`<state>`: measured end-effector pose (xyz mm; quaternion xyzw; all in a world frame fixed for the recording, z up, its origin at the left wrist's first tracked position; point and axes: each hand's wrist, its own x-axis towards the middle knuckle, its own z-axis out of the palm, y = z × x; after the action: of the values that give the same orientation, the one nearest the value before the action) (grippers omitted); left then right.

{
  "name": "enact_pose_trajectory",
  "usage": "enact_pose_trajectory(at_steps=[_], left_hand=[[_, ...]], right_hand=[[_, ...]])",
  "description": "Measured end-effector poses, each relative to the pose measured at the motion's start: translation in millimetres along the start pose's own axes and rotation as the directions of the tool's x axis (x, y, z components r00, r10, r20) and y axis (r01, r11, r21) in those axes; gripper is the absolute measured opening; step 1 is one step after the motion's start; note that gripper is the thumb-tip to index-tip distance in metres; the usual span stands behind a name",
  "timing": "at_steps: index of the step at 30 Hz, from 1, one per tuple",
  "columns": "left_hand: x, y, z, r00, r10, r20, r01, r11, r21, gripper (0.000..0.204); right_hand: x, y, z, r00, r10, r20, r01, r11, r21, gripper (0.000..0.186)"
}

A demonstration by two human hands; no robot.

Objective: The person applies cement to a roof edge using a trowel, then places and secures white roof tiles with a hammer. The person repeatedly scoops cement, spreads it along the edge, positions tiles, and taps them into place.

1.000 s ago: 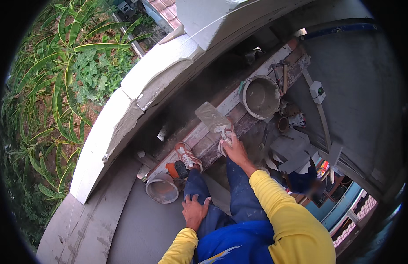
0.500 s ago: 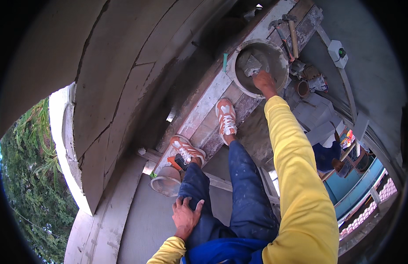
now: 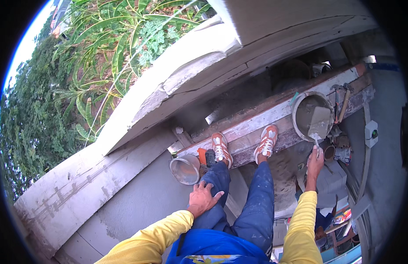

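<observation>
My right hand (image 3: 315, 163) grips a metal trowel by its handle; the trowel's flat blade (image 3: 319, 121) lies over the inside of a round bucket (image 3: 296, 115) of grey wet mortar. That bucket stands on weathered wooden planks (image 3: 242, 134), where both my feet rest in orange-and-white shoes (image 3: 266, 141). Two hammers (image 3: 344, 103) lie just right of the bucket, a small teal-handled item (image 3: 294, 98) at its left. My left hand (image 3: 203, 199) rests on my left leg with fingers spread, holding nothing. A translucent pail (image 3: 185, 168) sits left of my shoes, beside an orange-and-black object (image 3: 202, 156).
A jagged-edged concrete overhang (image 3: 195, 66) runs along the upper left, with greenery outside. A pale ledge (image 3: 63, 193) curves below it. At right are a metal strip with a white box (image 3: 371, 133) and grey sheets (image 3: 331, 178). Someone in dark clothing (image 3: 322, 222) is partly visible lower down.
My right hand carried the trowel from near my shoes into the mortar bucket, then drew back toward me, blade still over the bucket. The camera's angle shifted; my left hand stayed on my leg.
</observation>
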<state>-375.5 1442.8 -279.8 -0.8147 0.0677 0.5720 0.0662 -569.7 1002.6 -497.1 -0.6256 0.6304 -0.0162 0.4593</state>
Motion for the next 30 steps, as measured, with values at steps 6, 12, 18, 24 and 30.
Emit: enact_pose_trajectory(at_steps=[6,12,18,24,30], left_hand=[[-10.6,-38.5,8.4,0.999,0.002,0.046,0.005,0.987,-0.16,0.076],[-16.0,-67.3,33.1,0.999,0.03,0.033,-0.02,0.961,-0.275,0.075],[-18.1,-95.8,62.5,0.997,0.049,0.055,-0.022,0.909,-0.416,0.075],[-23.6,-105.5,79.0,0.998,0.033,0.047,0.0,0.818,-0.575,0.072],[-17.0,-104.5,119.6,0.994,0.07,0.086,-0.004,0.801,-0.598,0.081]], right_hand=[[-182.3,-158.0,85.5,0.879,-0.366,0.307,0.297,0.922,0.248,0.03],[-309.0,-227.8,235.6,0.665,-0.651,0.366,0.549,0.758,0.352,0.035],[-360.4,-242.0,379.7,0.536,-0.811,0.233,0.761,0.584,0.281,0.052],[-387.5,-227.2,453.6,0.38,-0.81,0.448,0.803,0.529,0.276,0.027],[-433.4,-197.9,488.5,0.294,-0.739,0.607,0.783,0.55,0.291,0.024]])
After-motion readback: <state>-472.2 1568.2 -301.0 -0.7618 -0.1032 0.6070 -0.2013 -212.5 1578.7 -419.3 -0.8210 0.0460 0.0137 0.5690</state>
